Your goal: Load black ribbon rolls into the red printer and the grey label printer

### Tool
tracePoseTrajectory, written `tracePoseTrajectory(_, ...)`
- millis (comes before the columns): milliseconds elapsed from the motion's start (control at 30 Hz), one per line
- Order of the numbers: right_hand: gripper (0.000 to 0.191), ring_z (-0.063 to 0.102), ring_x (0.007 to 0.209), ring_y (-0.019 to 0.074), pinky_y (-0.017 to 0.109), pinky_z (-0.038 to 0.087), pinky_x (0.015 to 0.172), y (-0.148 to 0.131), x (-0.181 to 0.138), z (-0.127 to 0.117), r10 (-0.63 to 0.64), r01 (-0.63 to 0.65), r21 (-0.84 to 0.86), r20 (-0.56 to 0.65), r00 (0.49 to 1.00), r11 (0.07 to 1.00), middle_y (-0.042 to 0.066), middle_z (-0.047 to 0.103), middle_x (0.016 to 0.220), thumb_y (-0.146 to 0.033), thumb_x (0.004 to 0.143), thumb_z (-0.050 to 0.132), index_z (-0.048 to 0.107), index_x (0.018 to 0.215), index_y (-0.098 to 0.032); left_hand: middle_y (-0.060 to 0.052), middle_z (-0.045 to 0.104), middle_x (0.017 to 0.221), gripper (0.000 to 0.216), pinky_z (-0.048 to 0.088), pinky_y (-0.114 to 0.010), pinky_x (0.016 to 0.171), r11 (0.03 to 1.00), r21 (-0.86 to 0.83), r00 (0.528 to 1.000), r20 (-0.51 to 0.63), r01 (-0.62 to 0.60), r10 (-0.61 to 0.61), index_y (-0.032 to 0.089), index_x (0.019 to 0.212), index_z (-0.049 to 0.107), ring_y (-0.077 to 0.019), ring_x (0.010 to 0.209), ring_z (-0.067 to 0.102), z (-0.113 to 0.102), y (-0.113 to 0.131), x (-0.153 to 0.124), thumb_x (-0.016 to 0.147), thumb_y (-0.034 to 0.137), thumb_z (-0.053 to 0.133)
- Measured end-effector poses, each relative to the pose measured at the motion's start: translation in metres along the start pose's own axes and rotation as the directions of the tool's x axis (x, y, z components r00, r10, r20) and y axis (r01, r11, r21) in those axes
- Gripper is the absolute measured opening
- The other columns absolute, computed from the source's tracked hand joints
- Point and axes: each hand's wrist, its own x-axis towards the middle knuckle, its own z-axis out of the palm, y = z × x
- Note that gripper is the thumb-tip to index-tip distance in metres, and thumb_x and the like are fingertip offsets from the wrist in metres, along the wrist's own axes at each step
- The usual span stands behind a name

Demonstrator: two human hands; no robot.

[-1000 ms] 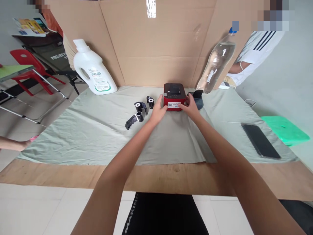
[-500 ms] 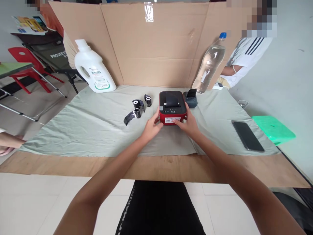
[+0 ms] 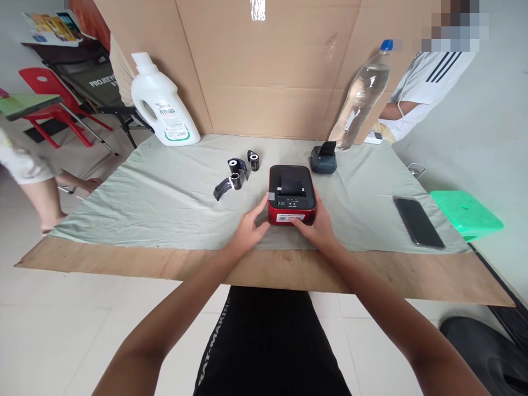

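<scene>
Printer [image 3: 292, 201], red-and-black, sat gripped between the fingers [image 3: 259, 207] of my left hand [image 3: 248, 230] and right hand [image 3: 320, 228] (I saw three black film rolls [image 3: 235, 181] to its left).

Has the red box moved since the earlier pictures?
Yes, toward the front: the red box is now nearer the bare wooden edge and farther from the cardboard backdrop.
</scene>
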Motion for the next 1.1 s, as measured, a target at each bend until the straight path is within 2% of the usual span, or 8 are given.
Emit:
tracePoseTrajectory(167, 0.106, 0.049, 0.147, 0.0393, 0.063, 0.044, 0.121, 0.007, -0.002, 0.002, -0.084, 0.084, 0.024, -0.024, 0.996, 0.996, 0.02, 0.048, 0.158, -0.05, 0.08, 0.082, 0.028, 0.166, -0.021, -0.013, 0.043, 0.168, 0.087, 0.06, -0.043, 0.105, 0.996, 0.085, 0.988, -0.151, 0.034, -0.021, 0.025, 0.168, 0.025, -0.0307, 0.142, 0.058, 0.001, 0.015, 0.002, 0.088, 0.015, 0.056)
tracePoseTrajectory(267, 0.103, 0.049, 0.147, 0.0388, 0.062, 0.047, 0.117, 0.009, -0.002, 0.002, -0.1, 0.102, 0.054, -0.031, 0.994, 0.993, 0.02, 0.047, 0.159, -0.051, 0.082, 0.081, 0.028, 0.166, -0.022, -0.013, 0.058, 0.155, 0.078, 0.061, -0.039, 0.091, 0.952, 0.307, 0.976, -0.204, -0.006, 0.072, 0.021, 0.161, 0.039, -0.0282, 0.123, 0.065, -0.003, 0.022, 0.004, 0.085, 0.013, 0.057)
tracePoseTrajectory(500, 0.099, 0.055, 0.137, 0.0371, 0.059, 0.051, 0.112, 0.013, 0.0, 0.003, -0.078, 0.083, 0.103, -0.055, 0.995, 0.991, 0.019, 0.052, 0.15, -0.05, 0.081, 0.08, 0.032, 0.163, -0.022, -0.01, 0.071, 0.137, 0.061, 0.056, -0.038, 0.099, 0.85, 0.514, 0.955, -0.177, -0.115, 0.237, 0.017, 0.147, 0.055, -0.023, 0.104, 0.066, -0.007, 0.02, 0.006, 0.086, 0.011, 0.051)
tracePoseTrajectory(767, 0.092, 0.058, 0.13, 0.0357, 0.057, 0.054, 0.108, 0.012, 0.002, 0.001, -0.056, 0.06, 0.112, -0.042, 0.998, 0.992, 0.018, 0.056, 0.141, -0.047, 0.08, 0.079, 0.038, 0.16, -0.023, -0.011, 0.067, 0.136, 0.051, 0.054, -0.039, 0.104, 0.867, 0.491, 0.945, -0.237, -0.083, 0.224, 0.019, 0.136, 0.061, -0.0255, 0.123, 0.062, -0.001, 0.016, 0.012, 0.088, 0.011, 0.048)
tracePoseTrajectory(867, 0.088, 0.057, 0.13, 0.0356, 0.058, 0.053, 0.109, 0.012, 0.003, 0.0, -0.066, 0.071, 0.121, -0.044, 0.997, 0.99, 0.017, 0.055, 0.14, -0.046, 0.081, 0.078, 0.041, 0.158, -0.024, -0.011, 0.065, 0.126, 0.047, 0.056, -0.034, 0.091, 0.895, 0.444, 0.956, -0.245, -0.038, 0.162, 0.02, 0.13, 0.065, -0.0234, 0.113, 0.064, 0.0, 0.016, 0.014, 0.087, 0.012, 0.047)
tracePoseTrajectory(967, 0.087, 0.057, 0.13, 0.036, 0.059, 0.053, 0.109, 0.012, 0.004, 0.0, -0.069, 0.073, 0.125, -0.038, 0.997, 0.989, 0.017, 0.054, 0.139, -0.045, 0.081, 0.078, 0.042, 0.157, -0.024, -0.006, 0.062, 0.101, 0.037, 0.051, -0.028, 0.072, 0.969, 0.24, 0.945, -0.327, 0.051, 0.031, 0.021, 0.121, 0.067, -0.0168, 0.084, 0.061, 0.001, 0.02, 0.019, 0.087, 0.019, 0.051)
tracePoseTrajectory(1033, 0.087, 0.058, 0.128, 0.0358, 0.058, 0.054, 0.107, 0.013, 0.005, -0.001, -0.06, 0.063, 0.127, -0.028, 0.998, 0.99, 0.017, 0.054, 0.137, -0.045, 0.081, 0.078, 0.041, 0.157, -0.025, 0.0, 0.052, 0.079, 0.022, 0.044, -0.024, 0.061, 0.986, -0.037, 0.906, -0.39, 0.165, -0.166, 0.021, 0.105, 0.065, -0.0129, 0.066, 0.05, -0.003, 0.024, 0.029, 0.087, 0.027, 0.052)
tracePoseTrajectory(1100, 0.087, 0.058, 0.128, 0.0355, 0.058, 0.055, 0.106, 0.015, 0.006, -0.002, -0.054, 0.056, 0.134, -0.016, 0.998, 0.989, 0.017, 0.054, 0.137, -0.046, 0.082, 0.077, 0.04, 0.158, -0.025, 0.005, 0.038, 0.064, 0.012, 0.03, -0.021, 0.05, 0.883, -0.334, 0.853, -0.293, 0.331, -0.431, 0.021, 0.084, 0.056, -0.01, 0.053, 0.035, -0.011, 0.028, 0.044, 0.085, 0.033, 0.054)
